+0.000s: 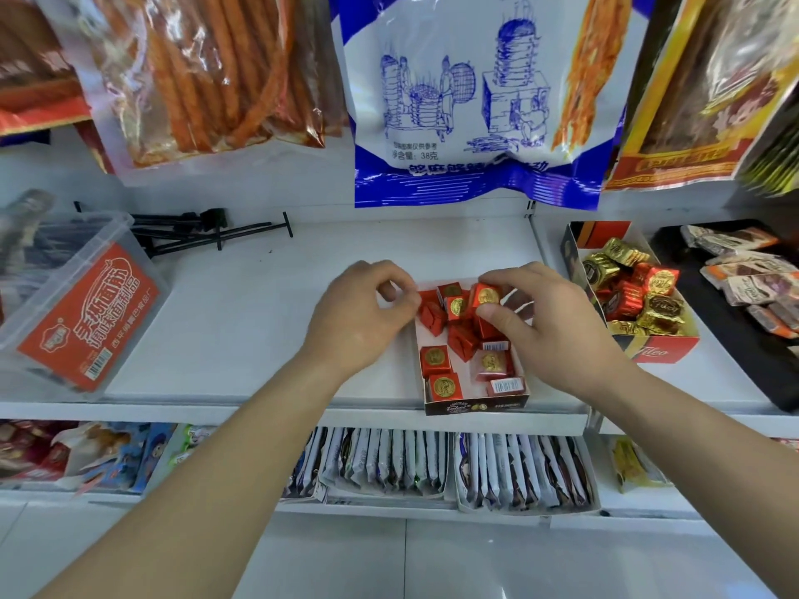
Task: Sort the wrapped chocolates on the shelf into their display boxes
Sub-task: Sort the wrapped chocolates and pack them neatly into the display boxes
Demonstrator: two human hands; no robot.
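The right hand (549, 322) pinches a square red foil chocolate (485, 294) with a gold seal, just over the small cardboard display box (475, 405). The left hand (361, 315) is curled at that box's left rim; I cannot tell whether it holds anything. Two boxes stand on the smooth white shelf (259, 304); the second box (666, 350) mixes gold and red pieces. Glossy snack bags (467, 101) hang above.

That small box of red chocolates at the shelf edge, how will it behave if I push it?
The display box looks like thin card, so it is probably light. On the smooth white shelf it should slide rather than tip, being low. Its front sits at the edge, so a forward pull might drop it.
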